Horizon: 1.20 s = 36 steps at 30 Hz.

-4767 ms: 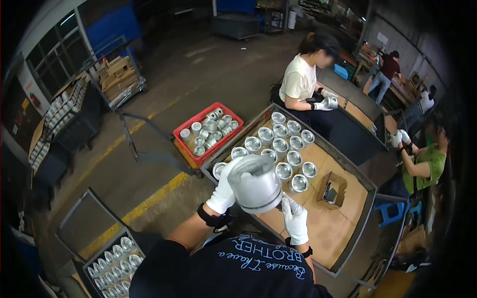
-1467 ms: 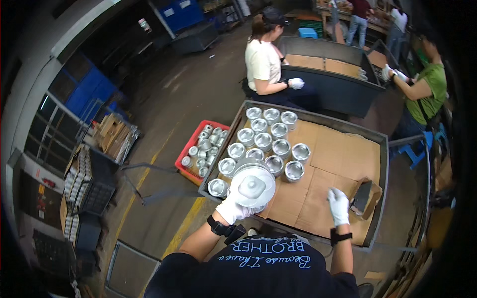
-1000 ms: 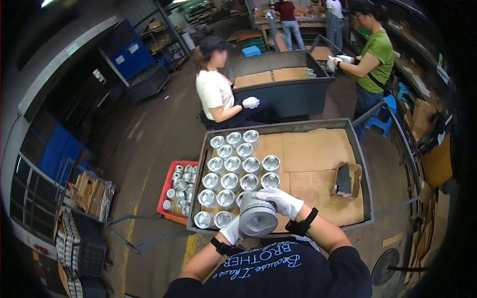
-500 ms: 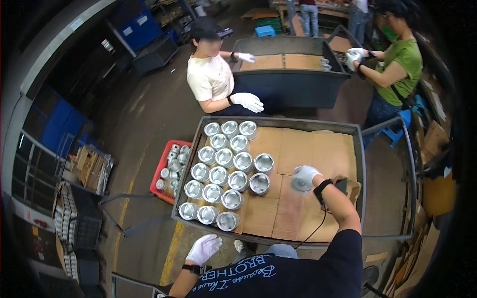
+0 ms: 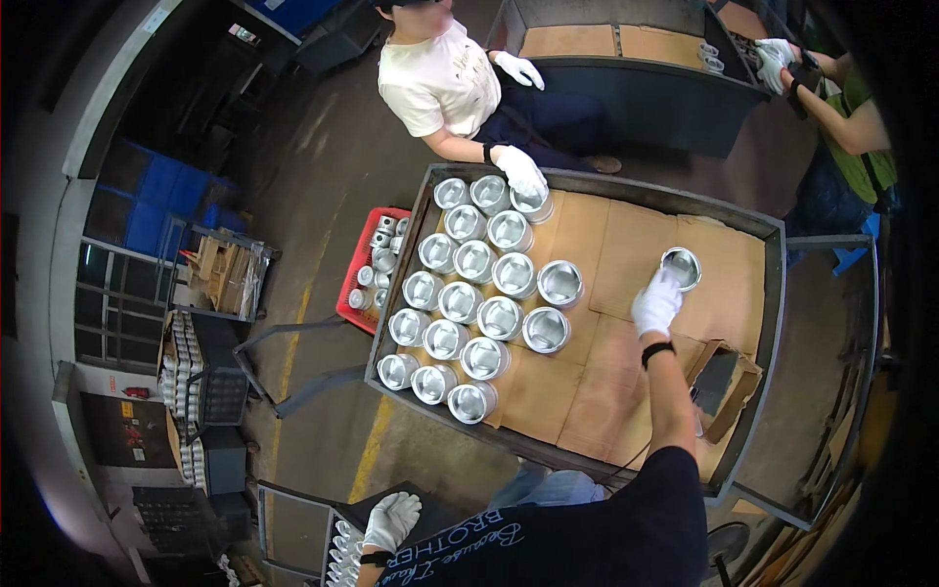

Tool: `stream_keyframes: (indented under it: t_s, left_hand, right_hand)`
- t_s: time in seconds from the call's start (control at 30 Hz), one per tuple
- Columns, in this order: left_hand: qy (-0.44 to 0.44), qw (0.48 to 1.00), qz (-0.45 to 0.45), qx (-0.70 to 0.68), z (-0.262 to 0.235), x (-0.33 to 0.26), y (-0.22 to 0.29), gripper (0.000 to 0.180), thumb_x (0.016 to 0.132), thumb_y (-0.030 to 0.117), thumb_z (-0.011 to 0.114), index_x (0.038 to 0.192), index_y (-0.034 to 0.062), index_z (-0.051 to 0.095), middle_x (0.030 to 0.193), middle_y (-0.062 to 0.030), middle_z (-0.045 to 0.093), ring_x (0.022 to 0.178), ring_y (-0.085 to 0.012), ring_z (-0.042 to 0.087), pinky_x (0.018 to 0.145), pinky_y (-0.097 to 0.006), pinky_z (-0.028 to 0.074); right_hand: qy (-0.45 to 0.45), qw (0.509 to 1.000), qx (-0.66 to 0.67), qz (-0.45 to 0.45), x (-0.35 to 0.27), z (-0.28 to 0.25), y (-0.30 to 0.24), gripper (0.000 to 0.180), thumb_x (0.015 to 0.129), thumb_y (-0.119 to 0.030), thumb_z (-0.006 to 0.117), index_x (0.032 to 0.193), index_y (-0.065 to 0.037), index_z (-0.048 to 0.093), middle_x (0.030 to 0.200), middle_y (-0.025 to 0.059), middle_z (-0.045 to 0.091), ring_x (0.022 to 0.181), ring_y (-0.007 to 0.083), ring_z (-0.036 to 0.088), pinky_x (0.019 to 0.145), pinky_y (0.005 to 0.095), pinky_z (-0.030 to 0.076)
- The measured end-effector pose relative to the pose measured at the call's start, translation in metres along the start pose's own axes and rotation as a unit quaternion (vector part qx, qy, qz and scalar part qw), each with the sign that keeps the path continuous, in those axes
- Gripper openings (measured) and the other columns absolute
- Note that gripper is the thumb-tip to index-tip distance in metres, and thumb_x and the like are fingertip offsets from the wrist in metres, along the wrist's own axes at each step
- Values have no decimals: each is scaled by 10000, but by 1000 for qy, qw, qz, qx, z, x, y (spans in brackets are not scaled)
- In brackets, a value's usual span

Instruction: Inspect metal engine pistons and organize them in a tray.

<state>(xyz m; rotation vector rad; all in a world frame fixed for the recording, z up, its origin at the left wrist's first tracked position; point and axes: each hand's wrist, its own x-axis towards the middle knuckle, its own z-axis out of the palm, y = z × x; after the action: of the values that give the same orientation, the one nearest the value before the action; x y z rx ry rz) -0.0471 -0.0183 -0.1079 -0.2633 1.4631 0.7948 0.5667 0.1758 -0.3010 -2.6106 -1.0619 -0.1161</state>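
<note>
My right hand, in a white glove, grips a silvery metal piston by its near side over the cardboard-lined cart. The piston's round end faces up; whether it touches the cardboard I cannot tell. Several similar pistons stand in slanting rows on the cart's left part. My left hand, also gloved, hangs near my body outside the cart, empty, its fingers loosely curled but not closed. Beside it, at the lower left, more metal parts sit in a rack.
Across the cart, a co-worker's gloved hand is on a back-row piston. A small open cardboard box stands at the cart's right. A red crate of metal parts lies left. Another person works by a second dark cart.
My right hand has moved farther out with the piston. My left hand is lower, its fingers more curled. The co-worker's hand has come onto a back-row piston. The view has shifted.
</note>
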Motion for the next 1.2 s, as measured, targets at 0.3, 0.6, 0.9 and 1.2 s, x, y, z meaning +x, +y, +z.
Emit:
stream_keyframes:
  t_s: [0.3,0.6,0.9,1.2]
  left_hand:
    - [-6,996,30,80,43,13,-3,255,936,198,518,1090,6,584,1071,-223,656,925,-368,654,741,-431,558]
    - [-50,940,86,326,71,0,-16,312,924,123,579,1202,6,501,1071,-198,649,907,-273,661,724,-335,552]
    - [-266,774,285,500,112,19,13,359,927,94,590,1274,31,523,1057,-103,674,893,-139,644,742,-244,510]
    - [-470,612,419,478,129,-69,48,474,870,6,648,1320,3,499,1077,-58,646,952,-100,594,835,-240,475]
  right_hand:
    - [-255,913,80,-309,-140,-3,-150,322,773,-121,554,1066,-24,642,876,160,672,730,286,676,626,436,531]
    - [-350,907,67,-224,-134,11,-144,340,823,-376,574,864,-72,720,875,154,705,835,315,681,752,412,531]
    - [-510,526,636,245,-199,-170,-108,506,907,-528,549,989,-39,649,926,122,692,781,234,684,774,374,552]
    - [-483,142,825,255,-274,-271,-174,543,945,-469,512,1178,16,587,1118,171,655,1010,306,632,929,454,499]
